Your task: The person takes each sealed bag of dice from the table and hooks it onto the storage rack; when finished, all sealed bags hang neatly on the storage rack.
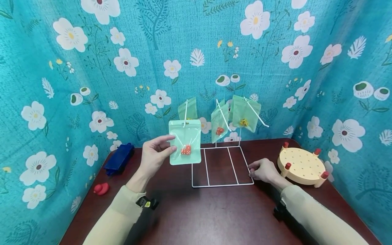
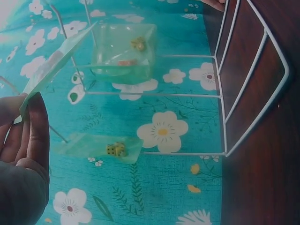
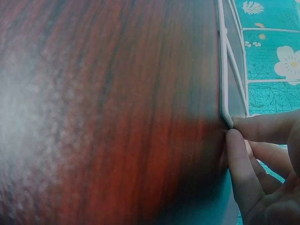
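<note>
The left hand (image 1: 156, 153) pinches a green zip pouch (image 1: 185, 142) with red dice inside by its left edge, thumb and fingers closed on it, at the front of the left peg of the white wire rack (image 1: 222, 166). It looks mid-hanging or mid-removal; next, the hole must slide along the peg. The right hand (image 1: 264, 170), fingers curled, steadies the rack's front corner on the table (image 1: 208, 214).

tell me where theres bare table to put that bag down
Bare wood lies in front of the white wire rack, between the two forearms. Another free patch sits between the red duck, the blue box and the left hand. The right side is crowded: right hand beside the yellow peg stool.
</note>
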A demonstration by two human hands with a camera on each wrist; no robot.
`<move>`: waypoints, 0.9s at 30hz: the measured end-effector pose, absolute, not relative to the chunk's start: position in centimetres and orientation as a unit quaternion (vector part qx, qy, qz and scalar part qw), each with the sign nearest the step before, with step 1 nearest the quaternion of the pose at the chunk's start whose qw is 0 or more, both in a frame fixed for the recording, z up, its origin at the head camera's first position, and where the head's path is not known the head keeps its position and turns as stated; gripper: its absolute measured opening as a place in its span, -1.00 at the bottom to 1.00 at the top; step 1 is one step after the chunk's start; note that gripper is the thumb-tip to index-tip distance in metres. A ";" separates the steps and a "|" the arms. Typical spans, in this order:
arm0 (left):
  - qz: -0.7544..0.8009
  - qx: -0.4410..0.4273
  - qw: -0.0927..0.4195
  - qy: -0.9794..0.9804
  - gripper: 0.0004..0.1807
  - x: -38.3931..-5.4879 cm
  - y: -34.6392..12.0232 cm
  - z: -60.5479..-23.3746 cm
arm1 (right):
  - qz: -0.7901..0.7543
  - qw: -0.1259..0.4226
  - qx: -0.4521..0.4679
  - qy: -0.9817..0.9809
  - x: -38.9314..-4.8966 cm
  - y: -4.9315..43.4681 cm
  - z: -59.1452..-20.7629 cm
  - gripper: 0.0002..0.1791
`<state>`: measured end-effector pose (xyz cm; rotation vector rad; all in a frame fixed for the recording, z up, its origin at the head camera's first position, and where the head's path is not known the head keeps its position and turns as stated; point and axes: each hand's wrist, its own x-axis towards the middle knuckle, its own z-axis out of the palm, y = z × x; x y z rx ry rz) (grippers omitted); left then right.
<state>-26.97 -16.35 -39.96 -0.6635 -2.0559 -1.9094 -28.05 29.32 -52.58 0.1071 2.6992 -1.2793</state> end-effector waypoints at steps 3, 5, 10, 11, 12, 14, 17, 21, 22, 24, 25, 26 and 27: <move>-0.647 -0.218 0.143 -0.716 -0.59 -27.9 -16.2 -40.1 | -0.423 0.075 0.034 0.902 -28.1 29.3 -52.5 -0.62; -0.643 -0.211 0.152 -0.721 -0.60 -28.5 -16.0 -40.2 | -0.420 0.073 0.033 0.904 -28.1 29.3 -52.5 -0.62; -0.640 -0.197 0.167 -0.724 -0.62 -30.0 -15.5 -40.4 | -0.423 0.074 0.033 0.902 -28.0 29.3 -52.5 -0.61; -0.640 -0.195 0.170 -0.724 -0.63 -30.2 -15.3 -40.5 | -0.425 0.075 0.033 0.902 -28.0 29.3 -52.4 -0.61; -0.642 -0.195 0.171 -0.721 -0.63 -30.4 -15.1 -40.5 | -0.424 0.074 0.034 0.902 -28.0 29.3 -52.4 -0.61; -0.649 -0.192 0.173 -0.715 -0.64 -30.9 -14.7 -40.6 | -0.421 0.072 0.032 0.904 -28.0 29.4 -52.4 -0.61; -0.655 -0.182 0.180 -0.711 -0.66 -31.6 -14.1 -40.7 | -0.422 0.071 0.035 0.903 -28.1 29.5 -52.4 -0.62; -0.643 -0.162 0.200 -0.721 -0.70 -32.4 -13.6 -40.6 | -0.428 0.072 0.035 0.900 -28.0 29.4 -52.4 -0.62; -0.639 -0.157 0.204 -0.725 -0.71 -32.6 -13.5 -40.6 | -0.429 0.072 0.034 0.900 -28.1 29.4 -52.4 -0.61; -0.629 -0.149 0.211 -0.733 -0.72 -32.9 -13.3 -40.5 | -0.427 0.072 0.031 0.901 -28.1 29.4 -52.5 -0.61; -0.625 -0.144 0.214 -0.737 -0.73 -33.1 -13.3 -40.5 | -0.427 0.073 0.034 0.901 -28.1 29.4 -52.5 -0.61; -0.621 -0.140 0.216 -0.740 -0.73 -33.2 -13.2 -40.5 | -0.425 0.074 0.034 0.901 -28.1 29.4 -52.5 -0.61; -0.620 -0.136 0.219 -0.741 -0.74 -33.4 -13.1 -40.5 | -0.423 0.075 0.034 0.902 -28.1 29.4 -52.5 -0.61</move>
